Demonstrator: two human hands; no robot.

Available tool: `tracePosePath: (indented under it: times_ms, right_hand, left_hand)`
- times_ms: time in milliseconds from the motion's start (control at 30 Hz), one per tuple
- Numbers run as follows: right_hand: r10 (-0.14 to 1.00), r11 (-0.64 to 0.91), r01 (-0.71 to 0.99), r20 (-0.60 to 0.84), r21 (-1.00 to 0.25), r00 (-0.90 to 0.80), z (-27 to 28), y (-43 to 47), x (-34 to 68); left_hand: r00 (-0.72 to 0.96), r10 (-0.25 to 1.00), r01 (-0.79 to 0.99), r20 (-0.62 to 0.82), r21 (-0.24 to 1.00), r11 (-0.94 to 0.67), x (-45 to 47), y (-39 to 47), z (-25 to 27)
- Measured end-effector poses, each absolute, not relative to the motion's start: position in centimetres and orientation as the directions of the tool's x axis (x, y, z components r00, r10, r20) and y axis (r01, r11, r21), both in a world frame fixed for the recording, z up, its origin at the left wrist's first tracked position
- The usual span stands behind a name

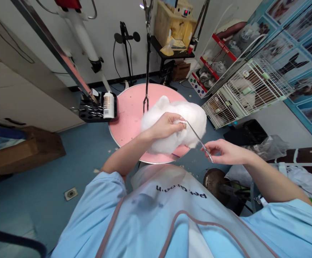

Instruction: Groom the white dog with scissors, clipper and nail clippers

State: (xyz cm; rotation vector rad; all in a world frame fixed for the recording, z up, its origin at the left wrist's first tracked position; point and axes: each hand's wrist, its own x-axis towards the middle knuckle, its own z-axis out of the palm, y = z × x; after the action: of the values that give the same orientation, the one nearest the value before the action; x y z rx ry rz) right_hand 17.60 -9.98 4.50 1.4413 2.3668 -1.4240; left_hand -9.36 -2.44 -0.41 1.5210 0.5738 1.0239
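Observation:
A fluffy white dog [193, 113] is on a round pink grooming table [127, 125] in front of me. My left hand [169, 125] lies over the dog's body, its fingers closed on a part of the dog, perhaps a paw; the fur hides which. In my right hand [222, 150], off the table's right edge, is a pair of long scissors [198, 138]. The blades look closed together and point up and left, their tips beside my left fingers at the fur. A black strap [147, 64] hangs down to the table next to the dog.
Left of the table, a black tool holder [91, 113] carries a white bottle [108, 104] and scissors. White wire cages [242, 93] stand at the right. Behind are a small black table [158, 50] and a two-disc stand [127, 37]. A round stool [213, 179] is at lower right.

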Motion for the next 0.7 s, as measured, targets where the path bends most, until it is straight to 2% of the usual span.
tracePosePath:
  times_ms: [133, 267, 400, 467, 500, 533, 600, 633, 700]
  right_hand:
    - [0.694, 0.143, 0.698, -0.432, -0.702, -0.577, 4.2, -9.9, 17.6]
    - [0.767, 0.185, 0.709, -0.352, -0.68, -0.537, 1.8, -9.5, 17.9]
    - [0.823, 0.243, 0.705, -0.244, -0.666, -0.514, -5.7, -9.2, 18.0]
    - [0.823, 0.245, 0.773, -0.296, -0.585, -0.485, -10.6, -9.1, 17.7]
    - [0.833, 0.257, 0.806, -0.301, -0.533, -0.464, -12.9, -9.0, 17.5]
    - [0.853, 0.275, 0.825, -0.271, -0.493, -0.446, -14.9, -9.0, 17.4]
    - [0.886, 0.3, 0.836, -0.19, -0.46, -0.423, -18.1, -9.0, 17.4]
    - [0.901, 0.324, 0.827, -0.116, -0.459, -0.418, -19.1, -8.9, 17.7]
    - [0.911, 0.387, 0.8, 0.058, -0.459, -0.407, -20.4, -8.8, 18.4]
  left_hand:
    - [0.443, 0.838, -0.149, 0.319, 0.948, -0.282, -9.0, -2.2, -0.8]
    - [0.377, 0.86, -0.077, 0.345, 0.937, -0.342, -8.5, -2.3, -0.6]
    - [0.384, 0.831, -0.033, 0.401, 0.906, -0.422, -10.7, -1.8, -1.1]
    - [0.279, 0.853, -0.096, 0.441, 0.897, -0.432, -13.4, -0.9, -2.9]
    - [0.133, 0.889, -0.145, 0.439, 0.895, -0.421, -14.9, -0.3, -4.4]
    - [-0.071, 0.916, -0.199, 0.395, 0.894, -0.401, -16.4, 0.2, -6.1]
    - [-0.385, 0.904, -0.226, 0.189, 0.93, -0.291, -18.5, 1.0, -9.9]
    - [-0.406, 0.91, -0.154, 0.084, 0.975, -0.159, -18.9, 1.2, -11.8]
    - [-0.324, 0.946, -0.105, 0.011, 0.993, -0.047, -18.1, 1.1, -15.0]
